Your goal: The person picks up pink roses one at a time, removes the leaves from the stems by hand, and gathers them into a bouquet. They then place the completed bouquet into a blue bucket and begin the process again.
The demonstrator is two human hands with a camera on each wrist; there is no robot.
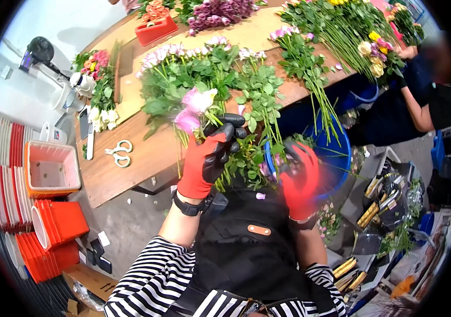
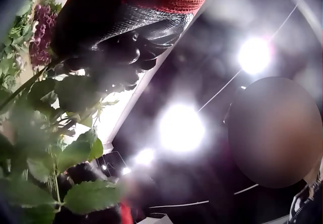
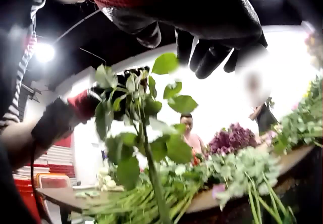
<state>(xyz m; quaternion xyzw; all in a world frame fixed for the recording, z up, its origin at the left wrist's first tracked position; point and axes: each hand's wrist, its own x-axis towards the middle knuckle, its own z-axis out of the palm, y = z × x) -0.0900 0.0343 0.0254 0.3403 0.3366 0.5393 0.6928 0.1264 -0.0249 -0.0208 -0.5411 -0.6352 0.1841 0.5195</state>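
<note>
My left hand (image 1: 204, 161), in a red and black glove, grips leafy rose stems near the flower heads. Pale pink roses (image 1: 199, 100) stand above its fingers, and leaves (image 1: 244, 158) hang below. In the right wrist view the left hand (image 3: 93, 103) is partly hidden behind leaves on a thick stem (image 3: 154, 178). The left wrist view shows its dark glove (image 2: 101, 27) over blurred leaves (image 2: 91, 196). My right hand (image 1: 302, 182) is blurred by motion beside the blue bucket (image 1: 344, 153); in its wrist view the right hand (image 3: 202, 22) has loosely bent fingers with nothing held.
Piled roses (image 1: 183, 68) lie across the wooden table (image 1: 104, 182), with scissors (image 1: 120, 153) near its left edge. Another person (image 1: 421, 100) stands at the right beside more flowers. Orange crates (image 1: 51, 169) stand at the left; cuttings and tools (image 1: 384, 195) lie at the lower right.
</note>
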